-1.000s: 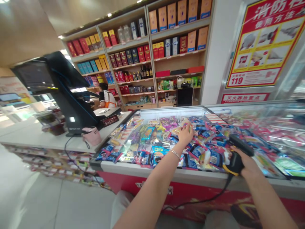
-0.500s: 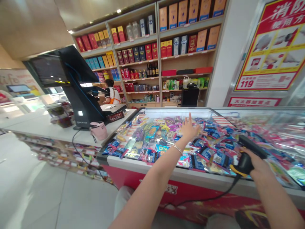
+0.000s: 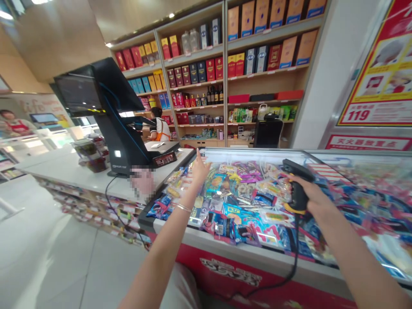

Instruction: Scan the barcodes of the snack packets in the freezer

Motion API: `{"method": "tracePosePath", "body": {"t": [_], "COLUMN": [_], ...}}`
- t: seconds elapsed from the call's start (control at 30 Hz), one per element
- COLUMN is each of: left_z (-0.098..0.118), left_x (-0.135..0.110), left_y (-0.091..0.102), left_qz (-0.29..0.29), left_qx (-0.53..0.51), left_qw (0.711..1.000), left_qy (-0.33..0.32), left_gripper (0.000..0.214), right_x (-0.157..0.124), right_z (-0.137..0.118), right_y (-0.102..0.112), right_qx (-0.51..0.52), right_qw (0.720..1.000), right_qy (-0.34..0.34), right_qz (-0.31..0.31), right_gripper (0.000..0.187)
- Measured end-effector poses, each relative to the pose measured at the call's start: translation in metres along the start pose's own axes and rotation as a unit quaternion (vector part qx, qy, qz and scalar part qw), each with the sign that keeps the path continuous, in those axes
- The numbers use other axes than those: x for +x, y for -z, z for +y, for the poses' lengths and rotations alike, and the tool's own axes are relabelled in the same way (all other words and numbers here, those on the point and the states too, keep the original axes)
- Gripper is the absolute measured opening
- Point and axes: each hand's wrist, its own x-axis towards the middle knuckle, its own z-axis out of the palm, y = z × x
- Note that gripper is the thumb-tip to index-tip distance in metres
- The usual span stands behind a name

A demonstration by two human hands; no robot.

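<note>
Holding one black plastic scanner with yellow trim (image 3: 296, 198) over a red-sided, grey-rimmed freezer (image 3: 193, 257)

Wraps the right hand (image 3: 309, 195) snugly round the scanner's handle, above the right half of the packets. Stretches the left hand (image 3: 200, 169) over the freezer's left far part, index finger straight, thumb spread wide from it; cannot tell the bend of the remaining fingers, nor any contact. Wears one thin silver-coloured bangle (image 3: 183, 207) on the left wrist. Trails one smooth black cable (image 3: 295, 253) from the scanner down the freezer's red front.

Filled with dozens of glossy, crinkled plastic packets (image 3: 240, 210), blue, purple, yellow and clear, too overlapped to count; partly hidden behind right hand, scanner and left forearm.

To the left, on a smooth white counter (image 3: 51, 163): one angular black terminal (image 3: 124, 141) with two screens, one pixelated pink object (image 3: 146, 182) and several stacked clear tubs (image 3: 92, 156). Blocked partly by the terminal, on the far side: wooden shelves (image 3: 270, 86), with six tall orange-and-blue boxes (image 3: 262, 19) at top right, three flat boxes (image 3: 261, 97) lower, two clear bottles (image 3: 195, 40) further left. Visible beyond the terminal: one person with orange apron (image 3: 162, 128); far left, another in red (image 3: 17, 125). At right, one red-and-yellow poster (image 3: 383, 73).
</note>
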Motion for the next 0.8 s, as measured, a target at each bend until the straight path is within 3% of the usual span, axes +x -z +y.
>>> {"method": "tracePosePath", "body": {"t": [0.2,0.37,0.53,0.67,0.8], "left_z": [-0.072,-0.107,-0.115,-0.119,-0.129], "left_x": [0.022,0.023,0.015,0.013,0.013], "left_y": [0.012,0.005,-0.002,-0.002,0.0], "left_qz": [0.026,0.085,0.122,0.084,0.042], "left_qx": [0.053,0.129,0.271,0.298,0.26], "left_qw": [0.994,0.981,0.944,0.932,0.941], "left_qy": [0.09,0.117,0.141,0.189,0.212], "left_gripper": [0.07,0.048,0.039,0.039,0.036], "right_x": [0.01,0.004,0.001,-0.002,-0.005], "right_z": [0.043,0.078,0.103,0.114,0.122], "right_y": [-0.065,-0.1,-0.11,-0.107,-0.104], "right_qx": [-0.033,-0.057,-0.042,-0.053,-0.092], "right_qw": [0.988,0.969,0.949,0.93,0.933], "right_qy": [-0.076,-0.102,-0.153,-0.182,-0.168], "right_qz": [-0.134,-0.216,-0.271,-0.315,-0.303], "right_gripper": [0.012,0.013,0.013,0.023,0.023]}}
